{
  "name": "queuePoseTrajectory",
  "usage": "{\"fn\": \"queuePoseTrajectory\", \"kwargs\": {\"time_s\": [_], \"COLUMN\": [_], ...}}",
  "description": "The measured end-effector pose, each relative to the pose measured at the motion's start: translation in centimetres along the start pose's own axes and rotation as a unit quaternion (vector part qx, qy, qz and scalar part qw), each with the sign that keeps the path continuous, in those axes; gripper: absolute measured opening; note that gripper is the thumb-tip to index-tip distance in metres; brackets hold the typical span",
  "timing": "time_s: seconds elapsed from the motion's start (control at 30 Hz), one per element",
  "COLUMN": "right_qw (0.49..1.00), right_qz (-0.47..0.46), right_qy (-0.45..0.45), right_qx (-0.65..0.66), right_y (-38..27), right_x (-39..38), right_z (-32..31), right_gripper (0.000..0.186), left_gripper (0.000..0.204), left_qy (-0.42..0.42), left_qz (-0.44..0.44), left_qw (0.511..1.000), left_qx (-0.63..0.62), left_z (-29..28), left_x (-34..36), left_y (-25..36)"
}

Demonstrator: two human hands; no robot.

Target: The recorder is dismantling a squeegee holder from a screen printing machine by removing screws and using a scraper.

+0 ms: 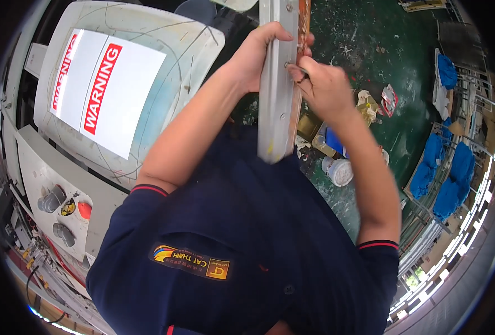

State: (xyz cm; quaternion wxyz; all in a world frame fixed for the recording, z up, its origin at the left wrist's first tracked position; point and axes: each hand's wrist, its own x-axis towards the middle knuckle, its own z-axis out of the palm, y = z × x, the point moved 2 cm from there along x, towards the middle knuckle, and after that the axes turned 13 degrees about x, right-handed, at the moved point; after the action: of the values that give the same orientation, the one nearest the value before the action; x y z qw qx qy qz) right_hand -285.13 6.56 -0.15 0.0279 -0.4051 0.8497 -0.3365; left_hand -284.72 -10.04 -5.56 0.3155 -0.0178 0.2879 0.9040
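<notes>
Navy shirt (231, 223) fabric fills the near view, and the bar's near end points at it, so a slip toward the body could jab or smear it. At left, cups (51, 199) stand on a pale table; a swinging elbow might tip them. Farther right, the red-and-white sheet (122, 84) lies on a board beside the left forearm, where dripping or dropped bits could mark it. The left hand (253, 56) is clamped around the bar (272, 111), which slants up ahead of the chest; a loosening grip would probably let it twist. Against its right side, the right hand (327, 86) has its fingers bunched near a screw (287, 65); whether they pinch anything I cannot tell, but uneven force there could skin a knuckle. Farther right, a bucket (339, 171) and litter crowd the floor (398, 72), where a dropped part might get lost.
</notes>
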Motion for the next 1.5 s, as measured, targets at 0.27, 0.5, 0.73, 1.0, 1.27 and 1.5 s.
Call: {"fn": "queuePoseTrajectory", "kwargs": {"time_s": [0.27, 0.5, 0.73, 1.0, 1.27, 1.5], "right_qw": [0.972, 0.894, 0.814, 0.784, 0.761, 0.965], "right_qz": [-0.125, 0.269, 0.334, 0.362, 0.371, 0.221], "right_qy": [-0.178, 0.272, 0.358, 0.308, 0.262, 0.089], "right_qx": [-0.09, 0.233, 0.313, 0.399, 0.463, 0.106], "right_y": [3.5, 6.6, 8.0, 10.5, 11.7, 2.9], "right_x": [1.7, -1.5, 6.7, 4.4, -1.4, 3.1], "right_z": [-7.2, -2.1, -15.3, -21.8, -20.4, -8.8], "right_gripper": [0.031, 0.045, 0.063, 0.048, 0.033, 0.018], "left_gripper": [0.061, 0.063, 0.047, 0.058, 0.075, 0.054], "left_qy": [0.055, -0.004, 0.035, 0.097, 0.084, 0.1], "left_qz": [-0.011, 0.081, 0.085, 0.129, 0.227, 0.037], "left_qw": [0.997, 0.997, 0.982, 0.933, 0.88, 0.981], "left_qx": [-0.055, 0.0, 0.164, 0.32, 0.408, 0.159], "left_z": [2.2, 2.1, 11.2, 16.7, 18.0, 5.0], "left_x": [4.2, 3.6, 14.2, 21.4, 19.4, 11.8], "left_y": [-1.8, 1.3, 13.4, 12.9, 9.2, 1.0]}}
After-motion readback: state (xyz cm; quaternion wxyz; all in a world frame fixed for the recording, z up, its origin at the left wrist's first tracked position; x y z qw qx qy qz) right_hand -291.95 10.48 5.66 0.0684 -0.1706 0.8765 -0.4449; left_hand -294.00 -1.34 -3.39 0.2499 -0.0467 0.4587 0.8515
